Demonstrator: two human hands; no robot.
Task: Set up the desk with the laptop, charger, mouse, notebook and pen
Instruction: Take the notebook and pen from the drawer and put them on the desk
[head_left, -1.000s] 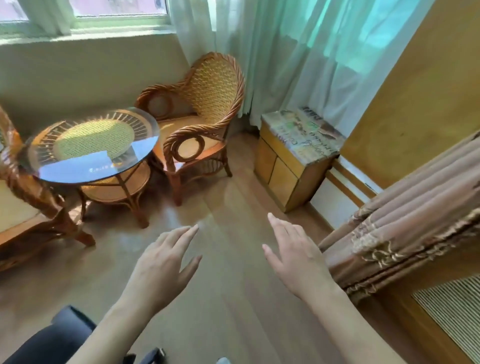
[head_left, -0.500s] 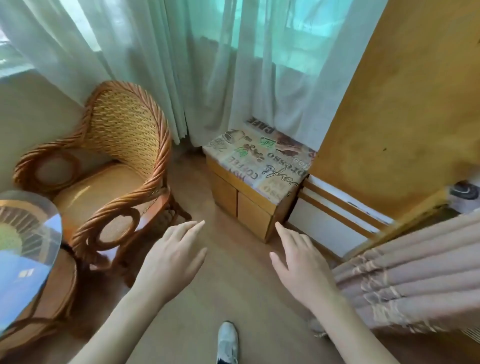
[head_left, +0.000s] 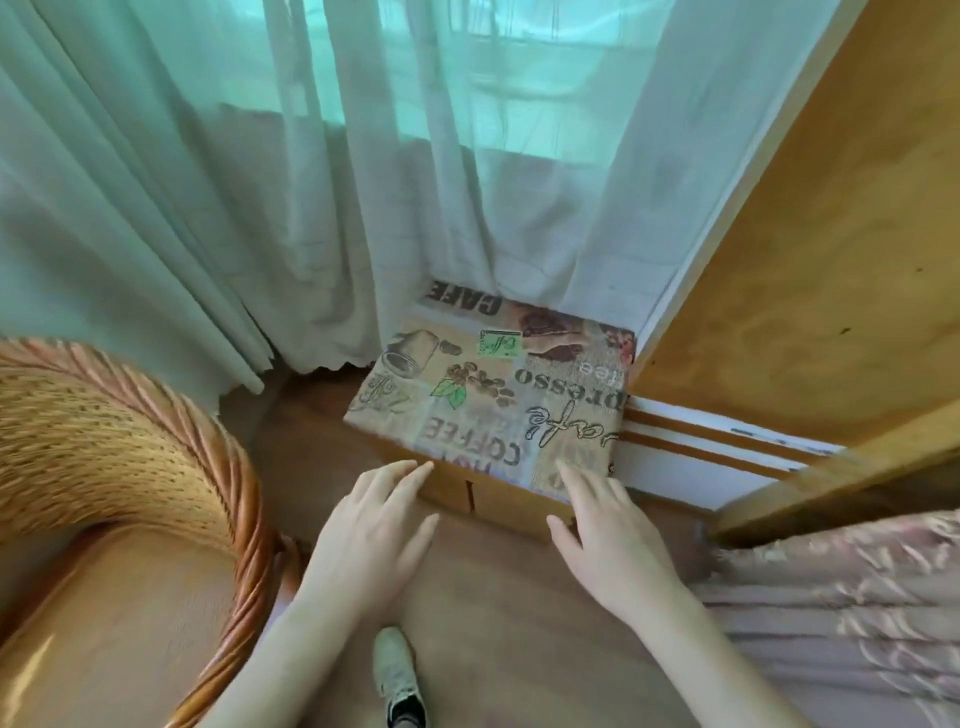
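Observation:
No laptop, charger, mouse, notebook or pen shows in the head view. A low wooden cabinet (head_left: 498, 501) stands straight ahead, topped by a cloth (head_left: 488, 400) printed with coffee words and pictures. My left hand (head_left: 371, 540) is stretched out palm down, empty, fingers apart, its fingertips just short of the cabinet's front edge. My right hand (head_left: 605, 540) is also empty and spread, with its fingertips over the cloth's near right corner. Whether either hand touches the cabinet I cannot tell.
A rattan armchair (head_left: 119, 499) fills the left side, close to my left arm. Sheer pale green curtains (head_left: 311, 171) hang behind the cabinet. A wooden panel (head_left: 810, 270) rises on the right above a frilled pink bed cover (head_left: 852, 613). My shoe (head_left: 397, 675) is on the wooden floor.
The view has swung right and closer: the glass table left the frame and the cabinet now sits right under both hands, which stayed empty and spread.

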